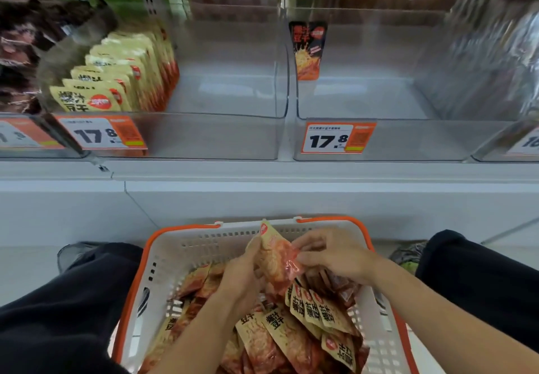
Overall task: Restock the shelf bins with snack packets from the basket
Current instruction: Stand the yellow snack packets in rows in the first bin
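Head view: we crouch before a shop shelf, a white slotted plastic basket (175, 254) with orange rim at six o'clock between our dark-trousered knees (73, 295). Inside it lies a loose heap of glossy tan-and-red snack packets (294, 335), flat pouches printed with bold black characters. Above the heap, both hands share one raised packet (275, 260): our left hand (243, 271) curls round its left edge, and our right hand (329, 254) pinches its crinkled red right side between thumb and fingertips.

At twelve o'clock stand clear hard-plastic shelf bins. The middle bin (221, 137) holds an upright row of beige packets (116, 73) packed at its left end, at ten o'clock; the rest of its floor shows bare. The right bin (408, 140), at one o'clock, holds a single dark-topped orange packet (307, 50) standing against its left wall. Orange-and-white price tags (338, 139) reading 17.8 front both bins. Blurred silvery packaging (495, 53) fills the two o'clock corner.
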`<action>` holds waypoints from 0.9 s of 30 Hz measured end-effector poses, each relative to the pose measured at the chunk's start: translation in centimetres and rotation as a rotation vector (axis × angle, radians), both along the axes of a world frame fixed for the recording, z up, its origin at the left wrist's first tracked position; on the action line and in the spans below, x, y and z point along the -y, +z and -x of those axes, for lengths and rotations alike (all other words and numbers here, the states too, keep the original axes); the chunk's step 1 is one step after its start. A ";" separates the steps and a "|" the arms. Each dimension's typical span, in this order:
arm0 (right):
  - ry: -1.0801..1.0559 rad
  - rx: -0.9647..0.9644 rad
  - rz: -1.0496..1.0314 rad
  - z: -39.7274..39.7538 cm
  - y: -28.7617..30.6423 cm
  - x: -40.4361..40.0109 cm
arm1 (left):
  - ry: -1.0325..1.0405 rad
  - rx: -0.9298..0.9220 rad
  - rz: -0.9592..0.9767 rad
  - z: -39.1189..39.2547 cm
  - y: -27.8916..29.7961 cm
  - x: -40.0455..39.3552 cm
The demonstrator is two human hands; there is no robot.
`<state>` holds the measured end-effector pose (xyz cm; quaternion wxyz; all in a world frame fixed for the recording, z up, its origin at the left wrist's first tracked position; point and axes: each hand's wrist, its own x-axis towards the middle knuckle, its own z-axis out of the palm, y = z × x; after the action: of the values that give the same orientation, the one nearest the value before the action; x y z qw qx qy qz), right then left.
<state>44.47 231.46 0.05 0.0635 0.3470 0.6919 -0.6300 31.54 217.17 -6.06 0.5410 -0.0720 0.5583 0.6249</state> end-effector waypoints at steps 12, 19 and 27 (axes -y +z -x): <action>0.212 -0.119 -0.558 2.9 7.4 -0.2 | -0.285 -0.831 -0.114 3.4 10.4 0.6; 0.314 -0.279 -0.749 6.8 12.4 1.5 | -0.435 -1.300 -0.090 7.1 17.4 1.6; -0.043 -0.757 -1.125 13.0 15.8 2.5 | -0.079 -1.849 0.026 15.4 21.8 5.7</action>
<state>31.44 228.99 15.82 -0.3860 0.0962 0.8818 -0.2532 16.17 211.51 15.75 -0.0995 0.4683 0.7771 0.4086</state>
